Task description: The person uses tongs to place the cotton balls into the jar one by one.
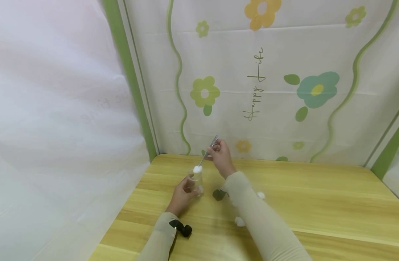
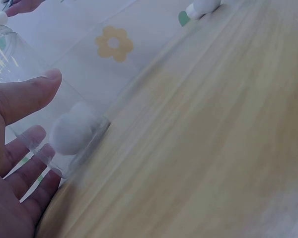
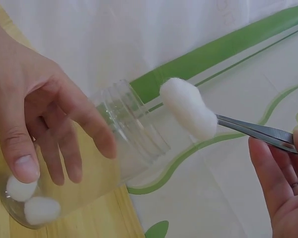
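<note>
My left hand holds a clear, open-mouthed jar on the table, thumb on one side and fingers round the other. Two white cotton balls lie at the bottom of the jar. Just outside the jar's mouth hangs another cotton ball, gripped in the tips of metal tweezers. My right hand pinches the tweezers between thumb and fingers, above and to the right of the jar. In the left wrist view the jar's base meets the wooden surface.
Loose cotton balls lie on the wooden table near my right forearm, one beyond it and one on its near side. A flowered white curtain hangs behind the table's far edge, and white sheeting hangs at the left.
</note>
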Available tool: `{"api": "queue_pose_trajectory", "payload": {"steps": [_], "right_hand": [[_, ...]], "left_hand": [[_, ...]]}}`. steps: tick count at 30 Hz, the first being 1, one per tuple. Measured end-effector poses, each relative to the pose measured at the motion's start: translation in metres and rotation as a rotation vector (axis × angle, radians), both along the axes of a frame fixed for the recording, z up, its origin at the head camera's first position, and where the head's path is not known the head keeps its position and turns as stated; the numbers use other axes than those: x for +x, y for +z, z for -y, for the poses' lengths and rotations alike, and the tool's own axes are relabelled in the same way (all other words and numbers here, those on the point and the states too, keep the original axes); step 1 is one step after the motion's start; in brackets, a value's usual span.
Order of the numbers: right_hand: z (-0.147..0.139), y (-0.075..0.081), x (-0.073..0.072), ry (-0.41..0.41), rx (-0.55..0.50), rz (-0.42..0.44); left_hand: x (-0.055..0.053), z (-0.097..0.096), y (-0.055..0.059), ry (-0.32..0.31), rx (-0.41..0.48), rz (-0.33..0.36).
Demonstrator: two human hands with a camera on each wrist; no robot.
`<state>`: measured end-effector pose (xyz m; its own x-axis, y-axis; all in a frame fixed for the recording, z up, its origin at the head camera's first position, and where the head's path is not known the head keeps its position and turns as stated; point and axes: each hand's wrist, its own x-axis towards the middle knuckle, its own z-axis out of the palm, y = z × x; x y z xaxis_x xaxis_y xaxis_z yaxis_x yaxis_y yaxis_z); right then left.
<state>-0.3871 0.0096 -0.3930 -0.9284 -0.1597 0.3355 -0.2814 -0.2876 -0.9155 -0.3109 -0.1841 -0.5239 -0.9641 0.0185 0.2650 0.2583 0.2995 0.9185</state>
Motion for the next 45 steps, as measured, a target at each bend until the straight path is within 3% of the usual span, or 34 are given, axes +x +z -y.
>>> {"api": "queue_pose_trajectory", "payload": {"steps": [19,45], "right_hand": [[0.008,-0.012,0.007,0.012,0.043,0.01],[0.009,-0.022,0.009,-0.044,0.1,0.011]], "left_hand": [[0.003,-0.002,0.001,0.044,-0.021,0.056],[0.002,-0.002,0.001,0.045,-0.023,0.048]]}}
